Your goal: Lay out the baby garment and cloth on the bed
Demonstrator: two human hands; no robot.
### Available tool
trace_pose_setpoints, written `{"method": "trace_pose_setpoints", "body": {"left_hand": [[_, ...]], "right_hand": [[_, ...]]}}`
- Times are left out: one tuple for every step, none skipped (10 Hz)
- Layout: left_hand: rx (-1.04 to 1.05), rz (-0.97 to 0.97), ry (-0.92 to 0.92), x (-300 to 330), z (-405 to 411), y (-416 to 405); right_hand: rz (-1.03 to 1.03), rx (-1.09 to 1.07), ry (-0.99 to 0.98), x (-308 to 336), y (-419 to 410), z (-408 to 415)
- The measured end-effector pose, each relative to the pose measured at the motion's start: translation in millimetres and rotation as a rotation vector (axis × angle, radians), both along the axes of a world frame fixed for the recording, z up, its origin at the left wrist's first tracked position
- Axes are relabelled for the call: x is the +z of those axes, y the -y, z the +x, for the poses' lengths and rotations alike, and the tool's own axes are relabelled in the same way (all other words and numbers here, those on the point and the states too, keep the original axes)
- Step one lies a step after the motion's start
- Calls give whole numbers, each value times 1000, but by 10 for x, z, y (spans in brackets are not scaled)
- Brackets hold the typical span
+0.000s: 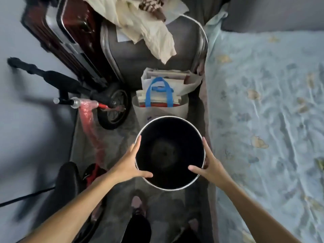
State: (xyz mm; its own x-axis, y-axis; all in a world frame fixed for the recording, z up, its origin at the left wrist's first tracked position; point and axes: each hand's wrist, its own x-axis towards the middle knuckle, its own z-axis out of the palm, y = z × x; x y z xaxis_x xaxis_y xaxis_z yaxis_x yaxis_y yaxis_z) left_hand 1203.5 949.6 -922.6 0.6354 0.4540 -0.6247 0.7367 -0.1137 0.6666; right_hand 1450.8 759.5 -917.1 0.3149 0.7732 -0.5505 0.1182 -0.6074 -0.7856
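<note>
Holding a round black bucket [169, 153] with a pale rim, both hands clasped it from opposite sides. The left hand [130, 163] lay against the bucket's left wall, fingers stretched up along the outside and the thumb hooked over the near rim. The right hand [209, 163] mirrored it on the bucket's right wall, fingers along the outside and thumb crossing the near rim into the dark opening. The inside of the bucket was dark, and what it held, if anything, could not be told.

The bed [268, 120], covered with a wrinkled pale blue printed sheet, ran just right of the bucket. No baby garment could be made out on the sheet. Just beyond the bucket stood a pale bag with blue handles [160, 95], stuffed with papers. Farther beyond the bucket a grey suitcase [140, 55] carried a heap of cream cloth [140, 23], with a dark red suitcase [66, 37] to its left. Left of the bucket stood a small wheel [114, 109] and a black handlebar [43, 76], with red bubble wrap [87, 116] hanging near them. Below the bucket the grey floor [163, 199] showed.
</note>
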Motion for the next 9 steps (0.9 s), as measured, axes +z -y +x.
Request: {"method": "trace_pose_setpoints", "body": {"left_hand": [[-3, -48, -92, -756, 26, -32], [13, -94, -119, -1289, 94, -24], [35, -112, -131, -1614, 171, -15], [36, -109, -138, -1800, 203, 27], [31, -96, -139, -1861, 235, 80], [43, -74, -149, -1855, 267, 86], [39, 22, -217, -1703, 324, 137], [-19, 383, -302, -1374, 394, 165], [-156, 596, -387, -826, 540, 182]], "right_hand": [[-71, -11, -26, -732, -54, -16], [-102, -49, -28, -1259, -70, -26], [-148, -79, -40, -1594, -82, -25], [-174, -64, -47, -1756, -48, -31], [-195, -57, -14, -1819, -17, -51], [-225, -18, 95, -1858, -22, -60], [-307, 137, 316, -1765, -62, -102], [-386, 257, 494, -1424, -125, -156], [-453, 340, 645, -834, -275, -276]]}}
